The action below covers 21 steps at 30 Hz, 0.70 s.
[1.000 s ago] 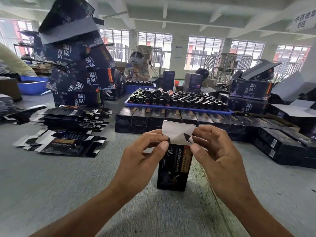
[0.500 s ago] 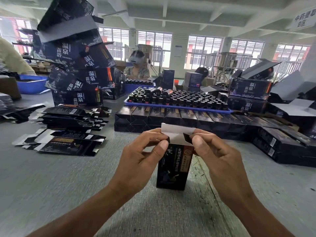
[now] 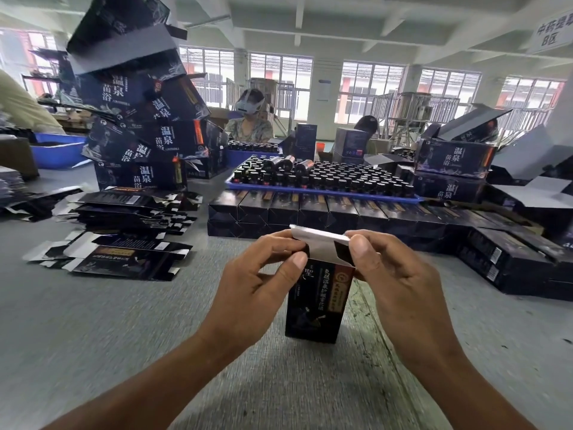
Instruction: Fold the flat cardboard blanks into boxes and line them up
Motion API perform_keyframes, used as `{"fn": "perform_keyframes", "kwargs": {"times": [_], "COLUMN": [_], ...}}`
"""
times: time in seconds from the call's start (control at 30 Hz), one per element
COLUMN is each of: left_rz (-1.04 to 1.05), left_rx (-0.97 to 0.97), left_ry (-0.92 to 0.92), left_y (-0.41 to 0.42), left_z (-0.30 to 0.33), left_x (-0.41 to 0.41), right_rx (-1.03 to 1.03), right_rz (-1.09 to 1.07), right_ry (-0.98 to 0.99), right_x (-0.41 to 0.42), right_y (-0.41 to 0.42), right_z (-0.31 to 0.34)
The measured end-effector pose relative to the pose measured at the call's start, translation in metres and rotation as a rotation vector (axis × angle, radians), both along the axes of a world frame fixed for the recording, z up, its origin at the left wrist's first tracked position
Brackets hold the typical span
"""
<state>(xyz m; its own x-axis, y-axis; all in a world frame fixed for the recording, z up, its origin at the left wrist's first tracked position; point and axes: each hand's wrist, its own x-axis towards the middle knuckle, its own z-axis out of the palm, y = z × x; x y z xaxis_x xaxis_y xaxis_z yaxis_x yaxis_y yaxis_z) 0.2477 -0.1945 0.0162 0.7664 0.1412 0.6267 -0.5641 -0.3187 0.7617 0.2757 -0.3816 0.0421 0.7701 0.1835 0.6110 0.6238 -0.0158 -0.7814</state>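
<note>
A small black box (image 3: 316,302) with gold print stands upright on the grey table (image 3: 130,330), its white-lined top flap (image 3: 321,243) bent over the opening. My left hand (image 3: 257,274) pinches the box's top left corner. My right hand (image 3: 390,274) grips the top right corner, thumb on the flap. Flat black blanks (image 3: 124,256) lie in piles to the left. A row of folded black boxes (image 3: 325,212) lies across the table behind my hands.
A leaning tower of large dark cartons (image 3: 139,119) rises at the back left. A blue tray of dark bottles (image 3: 322,178) sits behind the box row. More folded boxes (image 3: 511,259) run along the right. A person (image 3: 249,119) sits opposite.
The white top flap has been pushed down from upright to bent over the box's opening. Both hands stay at the top corners.
</note>
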Motion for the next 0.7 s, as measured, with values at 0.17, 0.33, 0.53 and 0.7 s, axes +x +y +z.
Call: {"fn": "perform_keyframes", "kwargs": {"times": [0.17,0.33,0.53,0.7], "left_rz": [-0.006,0.015,0.035,0.052], "left_rx": [-0.028,-0.050,-0.081,-0.139], "left_ry": [0.041,0.050,0.033,-0.005], "left_y": [-0.001,-0.003,-0.005,-0.006], "left_z": [0.001,0.001,0.001,0.002], "left_x": [-0.002,-0.001,-0.001,0.001], "right_rx": [-0.002,-0.045,-0.092,-0.100], "right_rz": [-0.013,-0.031,-0.046,-0.033], "right_ry": [0.042,0.021,-0.032,-0.026], "right_x": [0.005,0.010,0.014,0.015], "right_y": [-0.001,-0.005,-0.006,-0.006], "right_z": [-0.004,-0.006,-0.007,-0.008]}}
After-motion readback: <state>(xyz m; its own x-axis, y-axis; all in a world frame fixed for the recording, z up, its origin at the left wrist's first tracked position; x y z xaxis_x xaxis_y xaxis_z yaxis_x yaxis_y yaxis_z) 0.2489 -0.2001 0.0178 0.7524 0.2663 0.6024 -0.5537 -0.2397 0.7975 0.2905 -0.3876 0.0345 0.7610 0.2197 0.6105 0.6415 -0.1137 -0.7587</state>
